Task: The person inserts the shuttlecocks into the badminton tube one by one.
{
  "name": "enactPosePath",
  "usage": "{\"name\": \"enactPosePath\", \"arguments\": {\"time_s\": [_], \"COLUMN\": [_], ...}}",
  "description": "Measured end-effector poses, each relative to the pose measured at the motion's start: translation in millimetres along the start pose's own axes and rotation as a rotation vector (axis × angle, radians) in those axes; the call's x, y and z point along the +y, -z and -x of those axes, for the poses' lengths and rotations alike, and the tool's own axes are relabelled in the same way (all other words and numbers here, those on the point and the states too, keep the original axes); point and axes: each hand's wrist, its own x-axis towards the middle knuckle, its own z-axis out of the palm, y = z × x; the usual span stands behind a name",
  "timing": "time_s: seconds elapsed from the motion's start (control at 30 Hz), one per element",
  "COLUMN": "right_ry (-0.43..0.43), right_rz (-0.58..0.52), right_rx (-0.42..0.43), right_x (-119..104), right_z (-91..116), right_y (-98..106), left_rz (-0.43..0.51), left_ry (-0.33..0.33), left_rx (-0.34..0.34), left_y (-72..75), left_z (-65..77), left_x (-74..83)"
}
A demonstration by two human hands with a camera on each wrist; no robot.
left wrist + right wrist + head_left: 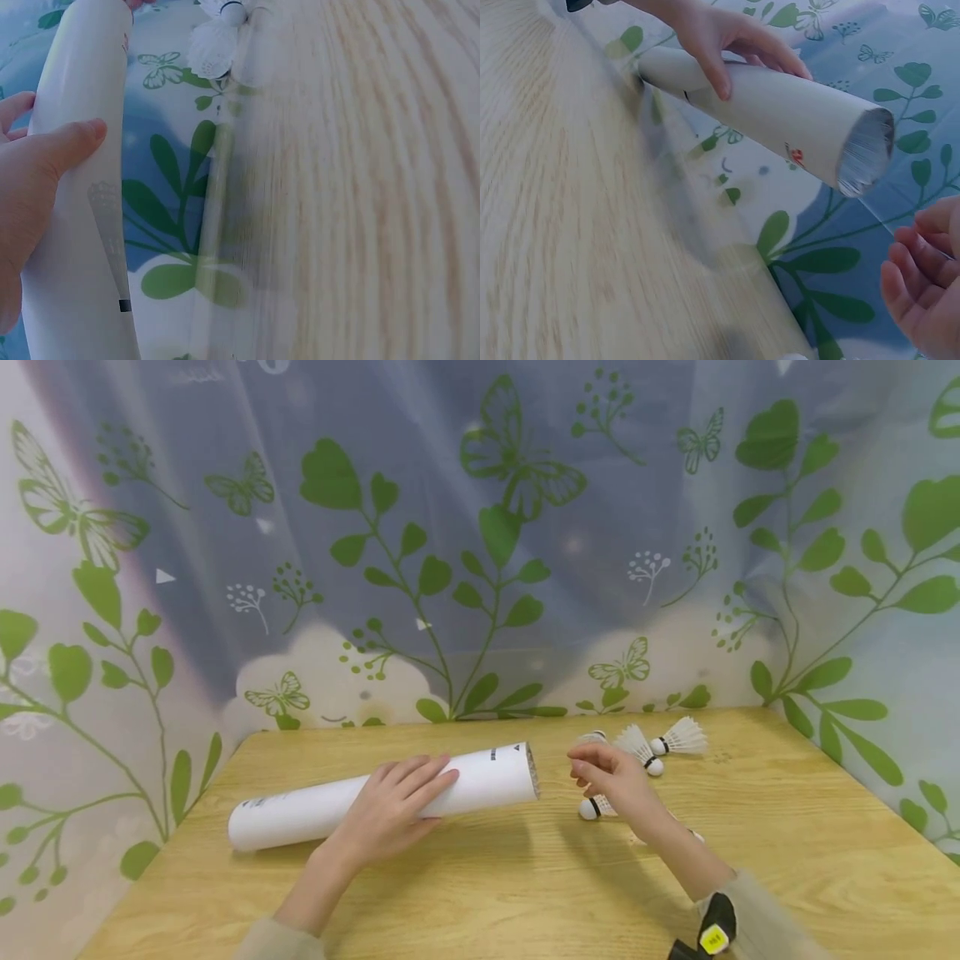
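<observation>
The left hand (393, 806) was clamped round the tube (491, 781), while right of that grip the right hand (617, 783), fingers loosely curled, hung near shuttlecocks (636, 743).

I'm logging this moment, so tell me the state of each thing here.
white tube: tilted, right end open and raised
left grip: holding the tube
right grip: loosely curled, apart from the tube, nothing visibly held
shuttlecocks: lying loose on the table, some partly hidden
patterned curtain: hanging behind the table
</observation>
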Motion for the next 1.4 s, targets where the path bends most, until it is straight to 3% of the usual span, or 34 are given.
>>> {"name": "enactPosePath", "arguments": {"time_s": [0.2, 0.57, 0.77, 0.97, 1.17, 1.4], "right_ry": [0.026, -0.057, -0.046, -0.027, -0.094, -0.105], "right_rz": [0.093, 0.245, 0.319, 0.363, 0.329, 0.308], "right_rx": [-0.015, -0.045, -0.089, -0.174, -0.281, -0.327], "right_x": [0.9, 8.2, 16.9, 30.5, 37.6, 41.3], "right_z": [8.4, 24.6, 30.3, 30.8, 33.3, 34.7], "right_y": [27.9, 76.3, 93.1, 103.2, 106.1, 103.0], "left_rz": [0.018, 0.030, 0.022, 0.020, 0.028, 0.015], "left_ry": [0.009, -0.001, -0.008, -0.009, -0.018, -0.019], "left_rx": [-0.009, -0.023, -0.020, -0.019, -0.036, -0.040], "left_y": [1.5, 2.4, 2.4, 1.7, -0.1, -0.8], "left_z": [2.5, 0.6, 0.6, 0.4, 0.4, 2.2], "left_x": [-0.6, -0.8, -0.6, -0.6, -1.3, -1.5]}}
